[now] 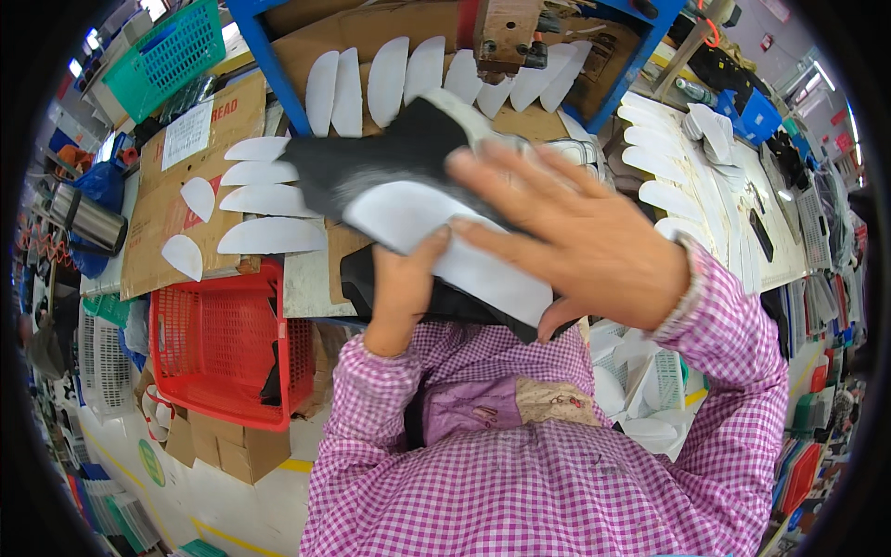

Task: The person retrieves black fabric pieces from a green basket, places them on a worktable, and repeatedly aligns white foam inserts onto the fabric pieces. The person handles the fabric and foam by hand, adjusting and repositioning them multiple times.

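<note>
One white half-moon piece (408, 212) lies on one black sheet (371, 172), its near edge under the left hand's (401, 283) thumb, which grips both layers, while the right hand's (603, 246) blurred fingers spread wide over its right side, contact unclear. Left of these, four long white pieces (271, 237) and two shorter ones (183, 255) lie above one red basket (237, 418); farther back, at least eight pale pieces (387, 84) line one blue frame (269, 65).
</note>
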Tool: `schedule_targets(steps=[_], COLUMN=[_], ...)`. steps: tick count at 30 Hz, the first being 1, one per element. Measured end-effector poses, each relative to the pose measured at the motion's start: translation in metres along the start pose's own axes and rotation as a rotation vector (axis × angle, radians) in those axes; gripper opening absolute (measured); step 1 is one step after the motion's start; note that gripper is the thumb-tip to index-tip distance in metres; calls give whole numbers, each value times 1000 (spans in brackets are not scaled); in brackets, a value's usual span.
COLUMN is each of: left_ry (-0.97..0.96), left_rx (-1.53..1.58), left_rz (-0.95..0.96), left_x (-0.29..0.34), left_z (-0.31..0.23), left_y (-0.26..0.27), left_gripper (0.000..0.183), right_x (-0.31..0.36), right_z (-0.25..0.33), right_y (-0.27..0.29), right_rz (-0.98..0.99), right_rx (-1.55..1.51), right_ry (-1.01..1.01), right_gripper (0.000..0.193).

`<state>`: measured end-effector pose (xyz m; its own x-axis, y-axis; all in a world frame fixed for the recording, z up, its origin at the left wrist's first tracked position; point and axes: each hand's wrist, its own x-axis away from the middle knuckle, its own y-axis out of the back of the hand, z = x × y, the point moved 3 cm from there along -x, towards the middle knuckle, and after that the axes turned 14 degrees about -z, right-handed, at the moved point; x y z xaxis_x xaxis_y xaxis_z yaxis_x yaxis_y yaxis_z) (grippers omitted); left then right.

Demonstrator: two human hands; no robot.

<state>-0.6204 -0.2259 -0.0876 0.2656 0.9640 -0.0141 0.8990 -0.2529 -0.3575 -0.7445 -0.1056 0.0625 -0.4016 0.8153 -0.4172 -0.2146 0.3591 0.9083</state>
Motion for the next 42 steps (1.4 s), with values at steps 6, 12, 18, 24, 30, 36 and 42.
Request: schedule_targets(steps=[6, 12, 18, 24, 30, 36, 42], left_ry=[57, -71, -365, -467, -476, -405, 4], left_rx=[341, 155, -234, -557, -164, -42, -108], left_rz=[-286, -271, -324, -207, -357, -369, -299], left_x=[0, 31, 40, 51, 48, 61, 80], left_z=[-21, -10, -4, 10, 4, -2, 21], left_y=[23, 3, 10, 6, -5, -15, -19], left_gripper=[36, 29, 29, 34, 26, 30, 33], right_x=[87, 101, 106, 103, 80, 45, 65], right_z=[31, 29, 10, 11, 16, 24, 33], right_y=[-49, -153, -133, -128, -153, -145, -144], right_rz=[-35, -613, -843, -1215, -746, -1145, -536], right_rx=[-1086, -2029, -1606, -1311, -1466, -1787, -635], right_ry=[-567, -1155, -1318, -1205, -1144, -1050, -1018], right_gripper=[80, 77, 48, 38, 43, 35, 35])
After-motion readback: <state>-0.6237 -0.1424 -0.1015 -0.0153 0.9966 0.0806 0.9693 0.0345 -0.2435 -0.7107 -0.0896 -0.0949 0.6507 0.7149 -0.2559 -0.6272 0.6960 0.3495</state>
